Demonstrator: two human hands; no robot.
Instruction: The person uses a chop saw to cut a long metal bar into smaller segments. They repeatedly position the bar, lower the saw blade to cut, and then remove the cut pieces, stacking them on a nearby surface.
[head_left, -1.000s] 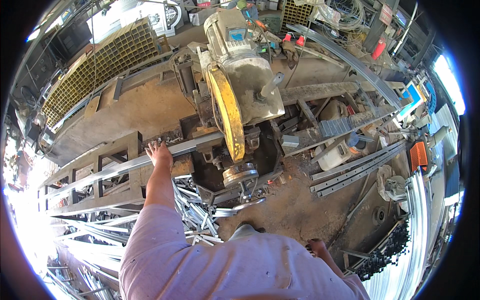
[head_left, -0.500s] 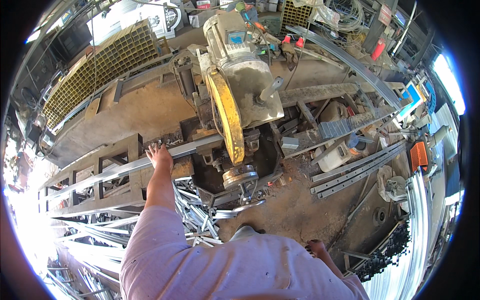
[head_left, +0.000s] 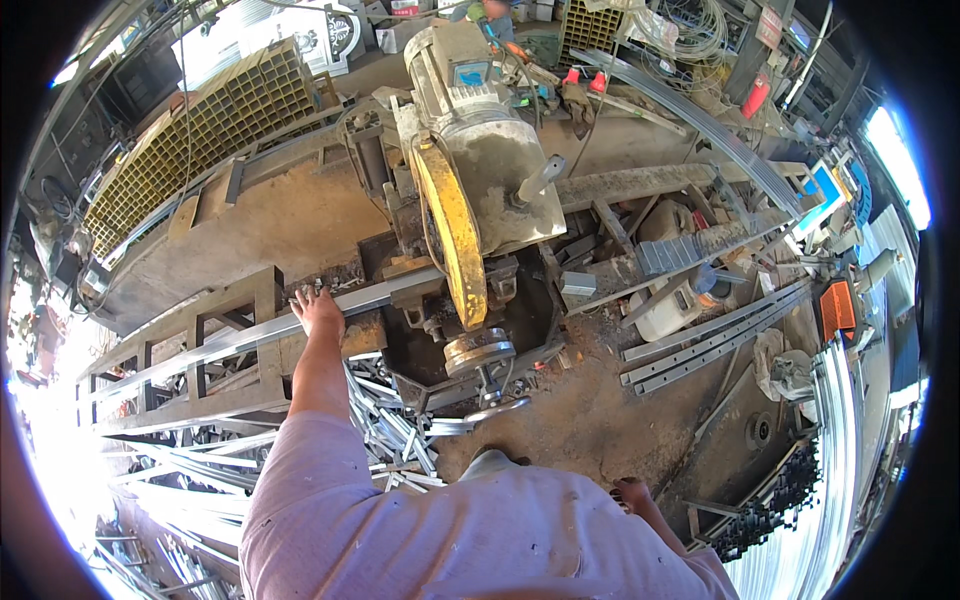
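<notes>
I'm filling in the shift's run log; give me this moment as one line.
left hand: flat on metal bar | bar: lying on steel frame, end under chop saw's yellow guard | right hand: low by side, empty

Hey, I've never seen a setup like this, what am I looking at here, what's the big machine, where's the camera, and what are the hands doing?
The camera sits on the person's head and looks down through a fisheye lens, so straight edges bend near the rim. The big machine is a metal chop saw: a grey motor above a yellow blade guard. A long metal bar lies on the steel support frame and runs under the blade. The left hand rests open on that bar, near the saw. The right hand hangs low by the person's side, with nothing visibly in it. Cut metal offcuts are piled on the floor below, and more long strips lie to the right.
</notes>
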